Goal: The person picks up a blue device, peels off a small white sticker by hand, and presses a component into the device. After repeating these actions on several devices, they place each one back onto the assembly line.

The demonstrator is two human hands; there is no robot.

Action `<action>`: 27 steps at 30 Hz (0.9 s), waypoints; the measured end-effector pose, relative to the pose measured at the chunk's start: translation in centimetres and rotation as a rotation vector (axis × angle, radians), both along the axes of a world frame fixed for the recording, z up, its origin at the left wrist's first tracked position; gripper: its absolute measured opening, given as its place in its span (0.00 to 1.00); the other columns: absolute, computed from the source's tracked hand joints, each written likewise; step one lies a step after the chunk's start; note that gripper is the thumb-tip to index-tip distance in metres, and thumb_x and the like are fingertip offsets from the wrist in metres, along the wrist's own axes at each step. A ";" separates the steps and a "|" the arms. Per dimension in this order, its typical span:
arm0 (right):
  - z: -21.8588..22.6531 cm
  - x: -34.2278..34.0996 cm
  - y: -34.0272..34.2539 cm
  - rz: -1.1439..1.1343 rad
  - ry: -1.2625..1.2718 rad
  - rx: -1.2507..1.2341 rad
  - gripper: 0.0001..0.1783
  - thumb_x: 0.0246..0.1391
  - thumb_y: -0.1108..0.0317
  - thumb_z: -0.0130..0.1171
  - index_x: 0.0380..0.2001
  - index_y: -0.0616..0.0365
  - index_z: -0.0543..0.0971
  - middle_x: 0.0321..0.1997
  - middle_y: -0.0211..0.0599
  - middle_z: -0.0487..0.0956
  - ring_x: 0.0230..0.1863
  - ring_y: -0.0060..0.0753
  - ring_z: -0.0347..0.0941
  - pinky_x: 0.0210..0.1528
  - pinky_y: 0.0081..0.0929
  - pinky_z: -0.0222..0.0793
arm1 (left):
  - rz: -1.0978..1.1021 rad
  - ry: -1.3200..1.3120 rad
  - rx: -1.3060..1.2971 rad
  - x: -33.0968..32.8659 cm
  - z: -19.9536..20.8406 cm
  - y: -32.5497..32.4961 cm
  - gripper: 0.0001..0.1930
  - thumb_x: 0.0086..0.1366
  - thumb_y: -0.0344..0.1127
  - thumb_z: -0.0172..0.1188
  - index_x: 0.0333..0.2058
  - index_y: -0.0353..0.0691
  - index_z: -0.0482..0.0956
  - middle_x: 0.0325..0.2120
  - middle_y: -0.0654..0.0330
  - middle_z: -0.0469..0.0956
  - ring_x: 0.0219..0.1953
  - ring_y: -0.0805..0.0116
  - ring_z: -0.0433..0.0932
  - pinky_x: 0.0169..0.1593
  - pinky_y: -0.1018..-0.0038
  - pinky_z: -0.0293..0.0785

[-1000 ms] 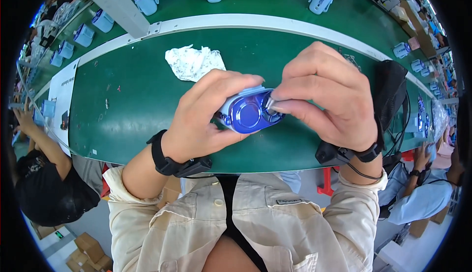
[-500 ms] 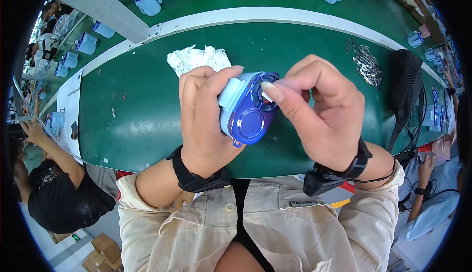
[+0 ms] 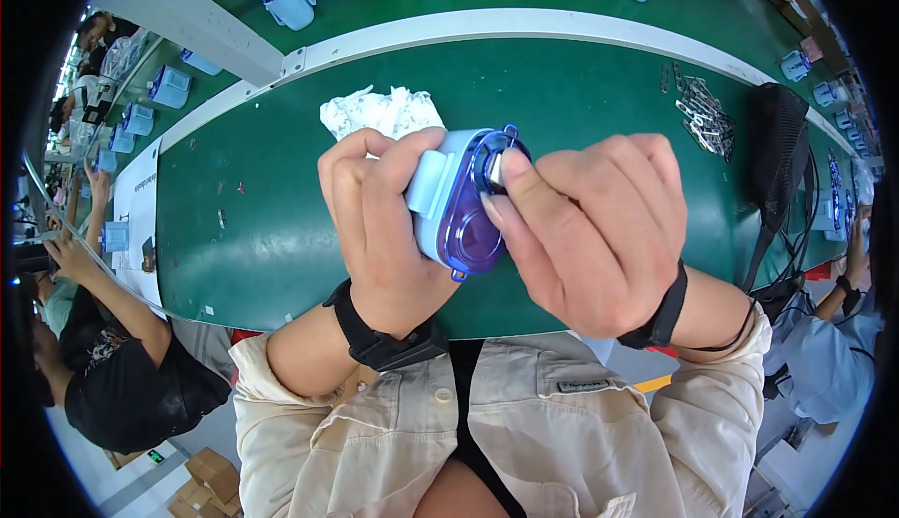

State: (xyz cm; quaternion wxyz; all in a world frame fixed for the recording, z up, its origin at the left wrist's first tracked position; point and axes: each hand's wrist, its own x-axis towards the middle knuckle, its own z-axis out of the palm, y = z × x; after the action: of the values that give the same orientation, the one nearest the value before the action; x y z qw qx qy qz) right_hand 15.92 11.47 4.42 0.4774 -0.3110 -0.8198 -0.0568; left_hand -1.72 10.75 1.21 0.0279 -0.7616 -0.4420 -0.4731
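Observation:
A light blue bottle [image 3: 424, 201] with a translucent dark blue lid [image 3: 473, 242] is held above the green table, its lid turned up toward me. My left hand [image 3: 375, 223] is closed around the body from the left. At the round recess in the lid's far part, my right hand [image 3: 599, 237] pinches a small whitish piece [image 3: 496, 170] between thumb and fingers. The piece's lower end is hidden in the recess. A crumpled white patterned sheet [image 3: 379, 113] lies just beyond my left hand.
A heap of small metal parts [image 3: 706, 120] lies at the far right, beside a black bag [image 3: 777, 148] with cables. Past the white rail [image 3: 524, 23] stand several similar bottles [image 3: 292, 3]. People work at both sides, including one in a black shirt [image 3: 131, 377].
My right hand has turned, its fingers now folded lower over the lid, and the whitish piece sits more upright at the recess. The bottle has shifted slightly left. Bottles beyond the rail have shifted right.

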 end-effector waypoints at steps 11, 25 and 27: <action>-1.0 0.3 2.0 0.762 0.804 -1.129 0.16 0.52 0.70 0.64 0.44 0.63 0.77 0.57 0.48 0.71 0.59 0.38 0.66 0.61 0.34 0.61 | -0.082 0.067 -0.003 0.0 0.0 -0.4 0.36 0.40 0.33 0.76 0.49 0.39 0.70 0.43 0.53 0.69 0.45 0.57 0.71 0.47 0.66 0.69; -1.6 1.1 2.9 0.990 0.563 -1.223 0.21 0.60 0.66 0.56 0.54 0.64 0.74 0.61 0.47 0.71 0.59 0.37 0.69 0.60 0.32 0.65 | -0.162 -0.049 -0.009 0.1 -1.4 0.3 0.36 0.40 0.33 0.76 0.49 0.40 0.69 0.39 0.54 0.69 0.42 0.54 0.70 0.42 0.65 0.70; -1.4 1.2 2.8 0.977 0.600 -1.311 0.21 0.60 0.66 0.56 0.54 0.65 0.74 0.60 0.46 0.72 0.58 0.35 0.70 0.59 0.31 0.66 | -0.182 -0.050 -0.001 0.2 -1.4 0.4 0.36 0.40 0.33 0.76 0.50 0.39 0.68 0.40 0.53 0.69 0.41 0.54 0.70 0.42 0.65 0.70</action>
State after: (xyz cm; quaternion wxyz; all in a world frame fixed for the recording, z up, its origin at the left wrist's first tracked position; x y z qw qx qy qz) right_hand 17.13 14.24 3.05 0.3690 -0.1383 -0.5684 0.7222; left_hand -1.53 11.15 -0.22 -0.0268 -0.7866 -0.3717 -0.4923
